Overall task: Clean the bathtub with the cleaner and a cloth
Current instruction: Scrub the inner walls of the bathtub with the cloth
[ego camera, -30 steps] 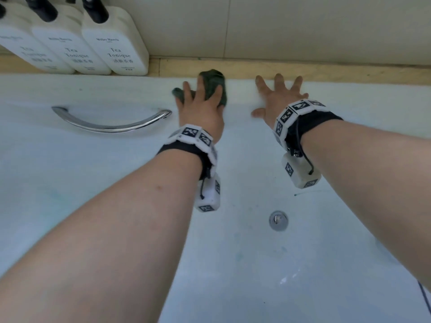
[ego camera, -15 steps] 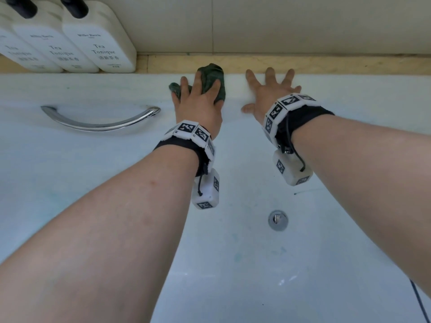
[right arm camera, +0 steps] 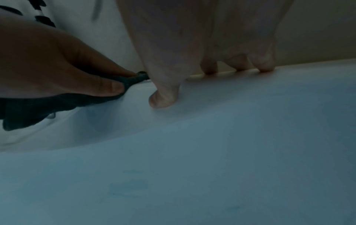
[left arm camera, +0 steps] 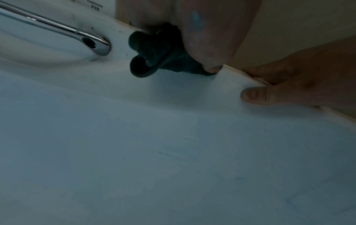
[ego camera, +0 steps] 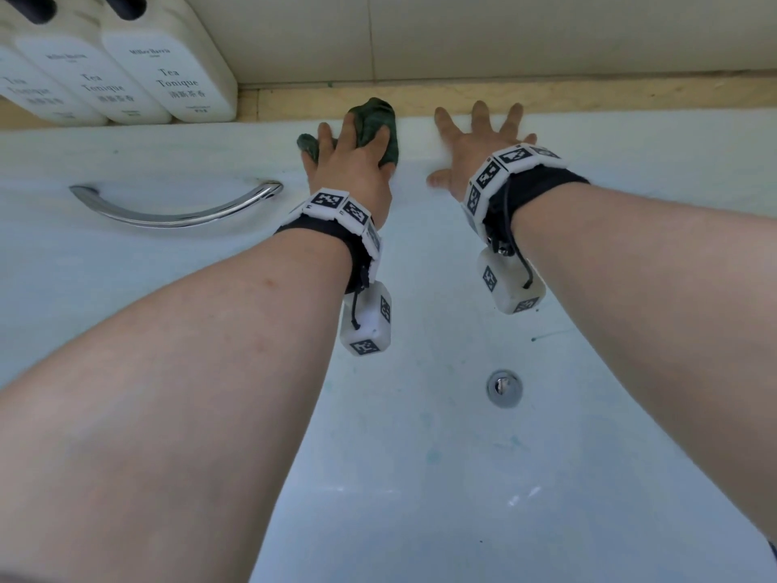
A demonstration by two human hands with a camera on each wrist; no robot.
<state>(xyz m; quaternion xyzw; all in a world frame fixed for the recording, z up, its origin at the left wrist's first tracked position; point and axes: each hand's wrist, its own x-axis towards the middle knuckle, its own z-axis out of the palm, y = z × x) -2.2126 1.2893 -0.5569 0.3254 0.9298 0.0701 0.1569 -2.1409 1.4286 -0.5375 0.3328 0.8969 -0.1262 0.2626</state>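
A crumpled dark green cloth [ego camera: 372,119] lies on the far rim of the white bathtub [ego camera: 168,149]. My left hand [ego camera: 353,162] presses down on the cloth with its fingers stretched over it. The left wrist view shows the cloth [left arm camera: 163,56] bunched under that hand [left arm camera: 208,38]. My right hand [ego camera: 475,145] lies flat on the rim just to the right, fingers spread and holding nothing. In the right wrist view its fingertips [right arm camera: 163,100] touch the rim beside the cloth [right arm camera: 48,106]. No cleaner bottle is in view.
A chrome grab handle [ego camera: 176,212] is fixed to the tub wall left of the cloth. Three white pump bottles [ego camera: 168,73] stand on the wooden ledge [ego camera: 588,94] at the back left. A round metal fitting [ego camera: 503,387] sits lower on the wall. Faint blue-green marks [ego camera: 433,456] show there.
My left hand has slid the cloth a little to the right along the rim, closer to my right hand. The right hand stays flat on the rim.
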